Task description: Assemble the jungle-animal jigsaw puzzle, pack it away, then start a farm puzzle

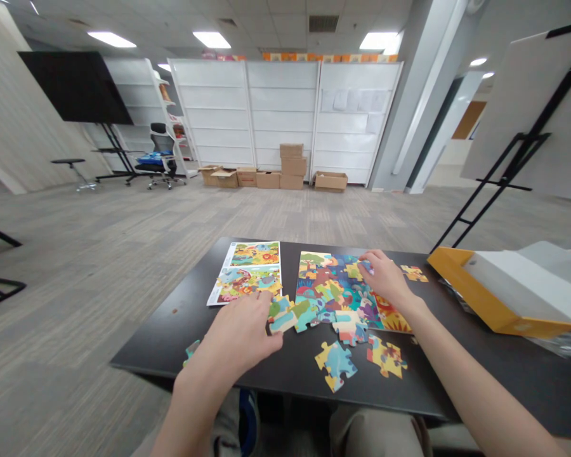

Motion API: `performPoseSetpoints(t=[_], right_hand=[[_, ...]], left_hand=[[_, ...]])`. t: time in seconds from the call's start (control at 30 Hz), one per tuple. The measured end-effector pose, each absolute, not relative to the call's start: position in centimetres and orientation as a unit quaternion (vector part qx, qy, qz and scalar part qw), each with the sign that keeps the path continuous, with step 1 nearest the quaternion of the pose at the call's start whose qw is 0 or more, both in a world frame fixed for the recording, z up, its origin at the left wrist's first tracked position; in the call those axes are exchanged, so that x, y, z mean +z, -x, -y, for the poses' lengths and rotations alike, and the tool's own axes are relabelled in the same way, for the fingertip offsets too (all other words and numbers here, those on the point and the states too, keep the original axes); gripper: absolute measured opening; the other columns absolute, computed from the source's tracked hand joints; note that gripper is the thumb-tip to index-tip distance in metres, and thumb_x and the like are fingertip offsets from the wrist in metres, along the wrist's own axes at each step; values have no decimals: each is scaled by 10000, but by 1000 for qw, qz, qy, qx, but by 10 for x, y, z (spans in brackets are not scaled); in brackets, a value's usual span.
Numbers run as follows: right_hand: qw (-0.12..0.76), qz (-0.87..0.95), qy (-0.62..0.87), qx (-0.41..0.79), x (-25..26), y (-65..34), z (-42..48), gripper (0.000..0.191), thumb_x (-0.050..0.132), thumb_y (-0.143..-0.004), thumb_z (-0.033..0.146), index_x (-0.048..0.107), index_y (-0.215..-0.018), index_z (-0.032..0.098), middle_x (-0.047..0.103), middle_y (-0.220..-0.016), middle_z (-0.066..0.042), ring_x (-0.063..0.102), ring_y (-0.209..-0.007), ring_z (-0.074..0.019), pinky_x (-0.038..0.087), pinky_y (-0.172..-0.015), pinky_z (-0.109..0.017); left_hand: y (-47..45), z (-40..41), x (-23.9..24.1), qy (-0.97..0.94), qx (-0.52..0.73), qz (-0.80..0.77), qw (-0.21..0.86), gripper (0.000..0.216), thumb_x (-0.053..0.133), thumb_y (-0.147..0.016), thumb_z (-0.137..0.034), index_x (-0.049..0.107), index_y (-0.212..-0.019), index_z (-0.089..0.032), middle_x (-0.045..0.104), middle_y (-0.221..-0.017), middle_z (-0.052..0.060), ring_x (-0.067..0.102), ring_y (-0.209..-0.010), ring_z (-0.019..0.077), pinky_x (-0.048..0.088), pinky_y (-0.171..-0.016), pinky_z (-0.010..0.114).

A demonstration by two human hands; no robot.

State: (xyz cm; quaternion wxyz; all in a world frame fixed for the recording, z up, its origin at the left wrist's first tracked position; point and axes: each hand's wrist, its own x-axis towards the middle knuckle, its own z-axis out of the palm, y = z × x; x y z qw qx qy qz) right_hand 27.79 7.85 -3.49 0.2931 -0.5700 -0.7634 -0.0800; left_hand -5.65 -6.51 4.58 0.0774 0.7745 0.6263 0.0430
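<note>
Under the right hand (pixel 389 280), grip unclear, the puzzle board's (pixel 354 294) long axis runs sideways.

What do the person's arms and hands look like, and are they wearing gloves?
The left hand and right hand are bare, so no gloves. The left forearm and right forearm narrow toward the wrists. No sleeve, watch or bracelet shows on them. A ring would be too small to make out clearly.

Puzzle pieces (pixel 337 363) — blue, green, yellow, black table (pixel 171 330), yellow-and-white box (pixel 476 289)
</note>
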Motion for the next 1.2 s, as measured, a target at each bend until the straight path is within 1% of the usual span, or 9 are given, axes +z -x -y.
performPoseSetpoints(t=[0.17, 0.27, 0.37, 0.5, 0.7, 0.83, 1.0, 1.1, 1.2], right_hand=[[329, 799, 494, 100, -18, -259, -63, 303, 556, -942, 452, 699, -900, 189, 690, -814, -63, 618, -720, -205, 466, -678, -320], [305, 807, 406, 301, -6, -242, -44, 471, 504, -949, 607, 679, -816, 190, 655, -752, -42, 577, -653, -173, 446, -604, -290], [295, 796, 335, 408, -3, -227, -30, 531, 530, -899, 695, 657, -797, 189, 609, -709, -21, 544, -631, -162, 441, -585, -279], [298, 778, 358, 421, -10, -222, -29, 417, 648, -862, 610, 645, -836, 194, 608, -737, -8, 541, -633, -155, 436, -568, -264], [293, 807, 425, 288, -15, -234, -41, 320, 542, -946, 436, 544, -724, 206, 567, -639, 7, 553, -569, -152, 391, -544, -263], [244, 867, 406, 158, -16, -237, -42, 220, 548, -927, 303, 599, -743, 195, 642, -694, -26, 567, -640, -168, 385, -619, -282], [291, 837, 415, 206, -13, -235, -41, 234, 583, -929, 345, 620, -750, 199, 636, -675, -5, 545, -612, -152, 392, -610, -275], [359, 777, 431, 285, -11, -233, -43, 308, 630, -906, 448, 601, -733, 195, 594, -659, 8, 505, -577, -132, 385, -564, -267], [423, 713, 422, 368, -12, -231, -46, 318, 681, -868, 507, 642, -890, 191, 624, -713, 6, 537, -597, -128, 418, -574, -266]], left_hand=[[23, 54, 31, -829, 185, -518, 105, 513, 648, -811, -362, 566, -1287, -190, 695, -1184, 118, 662, -1093, 304, 517, -948, 405], [3, 42, 19, -831, 222, -503, 87, 521, 653, -821, -359, 550, -1300, -179, 690, -1178, 121, 652, -1103, 308, 519, -958, 429], [-10, 28, 13, -823, 251, -506, 70, 500, 645, -837, -357, 541, -1295, -183, 684, -1168, 114, 650, -1088, 300, 532, -933, 426], [-22, 15, 9, -789, 290, -539, 50, 525, 645, -850, -363, 508, -1322, -181, 666, -1192, 122, 646, -1104, 297, 522, -953, 420], [-30, 8, 2, -778, 305, -543, 84, 710, 688, -855, -397, 371, -1474, -257, 583, -1303, 110, 611, -1177, 293, 521, -959, 411], [-25, -1, -5, -778, 334, -520, 112, 369, 600, -935, -296, 577, -1302, -270, 588, -1332, 86, 628, -1174, 244, 514, -973, 364], [-21, -13, -17, -762, 372, -492, 199, 136, 547, -952, -226, 674, -997, -242, 755, -1023, 26, 709, -969, 208, 534, -878, 329], [-20, -16, -23, -736, 393, -481, 270, 209, 583, -921, -231, 640, -1120, -254, 773, -917, -1, 726, -867, 196, 547, -800, 304], [-18, -16, -24, -730, 393, -448, 335, 362, 595, -897, -211, 584, -1256, -255, 777, -860, -19, 729, -808, 180, 552, -785, 294]])
